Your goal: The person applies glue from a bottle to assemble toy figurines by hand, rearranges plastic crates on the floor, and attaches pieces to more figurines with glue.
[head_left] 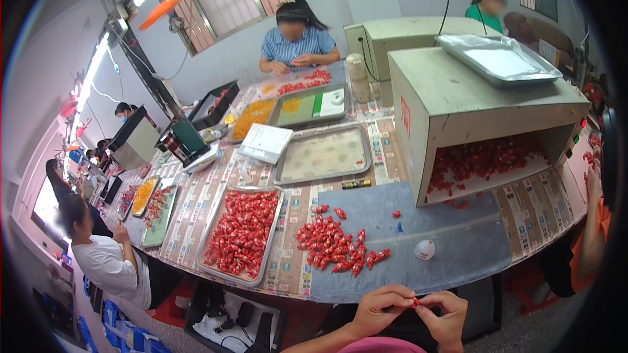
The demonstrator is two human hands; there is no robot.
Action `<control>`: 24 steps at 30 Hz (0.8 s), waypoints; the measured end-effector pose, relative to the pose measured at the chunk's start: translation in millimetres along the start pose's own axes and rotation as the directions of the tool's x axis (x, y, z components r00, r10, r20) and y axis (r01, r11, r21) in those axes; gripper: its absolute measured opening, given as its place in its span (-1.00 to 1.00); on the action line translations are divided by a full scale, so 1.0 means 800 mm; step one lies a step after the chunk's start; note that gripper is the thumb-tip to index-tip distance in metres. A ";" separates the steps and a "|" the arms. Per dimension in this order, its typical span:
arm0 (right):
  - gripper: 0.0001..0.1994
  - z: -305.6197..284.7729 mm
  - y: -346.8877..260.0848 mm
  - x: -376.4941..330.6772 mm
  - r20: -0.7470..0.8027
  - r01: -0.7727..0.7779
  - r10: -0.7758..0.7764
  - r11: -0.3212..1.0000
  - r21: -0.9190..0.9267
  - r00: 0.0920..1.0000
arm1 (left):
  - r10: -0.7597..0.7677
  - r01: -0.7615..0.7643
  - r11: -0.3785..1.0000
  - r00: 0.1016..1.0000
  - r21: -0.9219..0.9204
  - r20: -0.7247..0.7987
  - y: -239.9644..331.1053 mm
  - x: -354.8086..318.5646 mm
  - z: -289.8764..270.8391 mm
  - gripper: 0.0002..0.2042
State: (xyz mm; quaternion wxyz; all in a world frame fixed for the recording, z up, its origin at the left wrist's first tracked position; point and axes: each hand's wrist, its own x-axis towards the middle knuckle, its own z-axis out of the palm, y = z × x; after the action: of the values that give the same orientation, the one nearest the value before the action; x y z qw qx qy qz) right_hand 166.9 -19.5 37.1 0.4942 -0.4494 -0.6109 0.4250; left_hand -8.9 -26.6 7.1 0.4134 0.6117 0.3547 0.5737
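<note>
Head view: both hands' grips, left hand [381, 308] and right hand [445, 314], pinch one red wrapped candy [415, 301].

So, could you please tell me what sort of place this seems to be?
Probably a small sweets-packing workshop. Both hands, left hand and right hand, pinch a red wrapped candy; a loose candy pile and a full metal tray lie on the long table, where other workers sit.

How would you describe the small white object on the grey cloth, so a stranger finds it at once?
Start at the large beige box machine, then look down to the grey cloth before it. The small white dome-shaped object sits alone, right of the loose pile of red wrapped candies; it is the only white thing there.
</note>
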 end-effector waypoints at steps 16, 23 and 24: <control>-0.85 -0.012 0.000 -0.012 -0.009 -0.016 0.016 0.999 0.041 1.000 | 0.026 -0.027 0.999 0.999 0.031 0.032 0.011 0.000 0.009 -0.86; -0.86 -0.012 -0.014 -0.005 -0.004 0.005 -0.006 0.998 -0.058 1.000 | -0.002 -0.001 0.997 0.999 0.073 0.033 0.016 0.003 0.007 -0.86; -0.87 -0.012 -0.014 -0.002 -0.010 0.002 -0.003 0.998 -0.060 1.000 | 0.005 -0.007 0.997 0.999 0.070 0.034 0.014 0.007 0.005 -0.86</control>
State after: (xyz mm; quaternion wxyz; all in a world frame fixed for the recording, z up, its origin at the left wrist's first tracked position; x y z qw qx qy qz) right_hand 174.7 -23.2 48.9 0.4842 -0.4654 -0.6215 0.4035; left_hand -4.5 -26.4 19.6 0.3959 0.6364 0.3659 0.5517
